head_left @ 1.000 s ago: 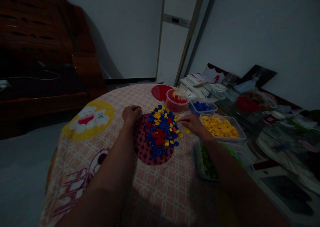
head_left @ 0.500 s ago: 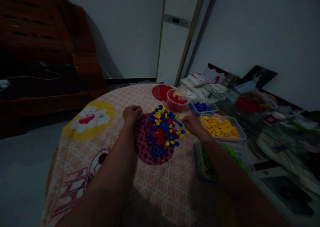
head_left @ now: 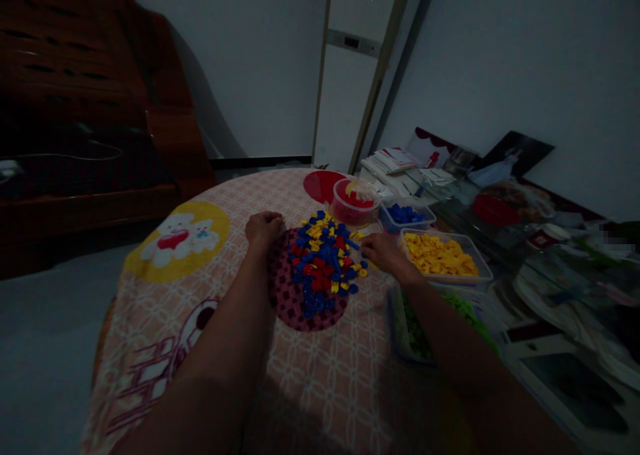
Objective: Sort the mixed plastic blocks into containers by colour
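A heap of small blue, red and yellow bricks (head_left: 324,258) lies on a round table with a patterned cloth (head_left: 210,295). My left hand (head_left: 263,228) rests at the heap's left edge with its fingers curled under. At the heap's right edge my right hand (head_left: 381,250) has its fingers bent down onto the bricks; what they grip is hidden. Just right of that hand stands a clear tub of yellow bricks (head_left: 440,256).
A round tub of red bricks (head_left: 355,201), a red lid (head_left: 321,184) and a tub of blue bricks (head_left: 405,215) stand behind the heap. A tub of green bricks (head_left: 417,321) sits under my right forearm. Papers and clutter fill the glass surface to the right.
My right hand has curled and drawn slightly left onto the heap's edge; the loose yellow brick beside it is no longer seen. My left hand has not moved.
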### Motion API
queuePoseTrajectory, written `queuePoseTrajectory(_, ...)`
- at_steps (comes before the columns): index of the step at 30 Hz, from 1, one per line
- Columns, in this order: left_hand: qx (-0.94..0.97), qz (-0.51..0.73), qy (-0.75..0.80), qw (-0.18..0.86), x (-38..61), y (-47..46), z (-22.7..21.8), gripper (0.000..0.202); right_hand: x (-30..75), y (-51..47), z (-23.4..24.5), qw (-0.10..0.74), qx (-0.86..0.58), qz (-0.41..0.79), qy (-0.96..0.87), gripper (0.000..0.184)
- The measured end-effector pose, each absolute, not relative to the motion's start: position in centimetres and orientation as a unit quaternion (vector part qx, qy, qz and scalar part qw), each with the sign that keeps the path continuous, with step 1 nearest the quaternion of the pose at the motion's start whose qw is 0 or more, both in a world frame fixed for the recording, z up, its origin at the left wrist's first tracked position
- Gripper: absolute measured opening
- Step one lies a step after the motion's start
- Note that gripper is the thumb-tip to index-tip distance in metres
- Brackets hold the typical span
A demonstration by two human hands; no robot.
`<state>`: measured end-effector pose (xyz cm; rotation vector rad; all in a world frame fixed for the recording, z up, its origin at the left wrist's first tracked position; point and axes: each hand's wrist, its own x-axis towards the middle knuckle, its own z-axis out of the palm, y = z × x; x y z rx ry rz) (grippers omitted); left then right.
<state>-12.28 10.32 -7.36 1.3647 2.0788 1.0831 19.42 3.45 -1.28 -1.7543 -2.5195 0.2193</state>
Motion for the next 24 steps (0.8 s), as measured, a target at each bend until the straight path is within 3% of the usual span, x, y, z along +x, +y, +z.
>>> queuePoseTrajectory(15, 0.495, 0.377, 0.756, 0.206, -12.3, 10.3, -7.2, 0.033, 18.5, 3.5, -1.7, -0.040, -0.568, -0.010, -0.822, 0.023)
queuePoseTrajectory(24, 0.502, 0.372, 0.755, 0.202, -12.3, 10.1, -7.0, 0.034, 19.2, 3.3, -2.3, 0.023, -0.516, 0.000, -0.856, 0.030)
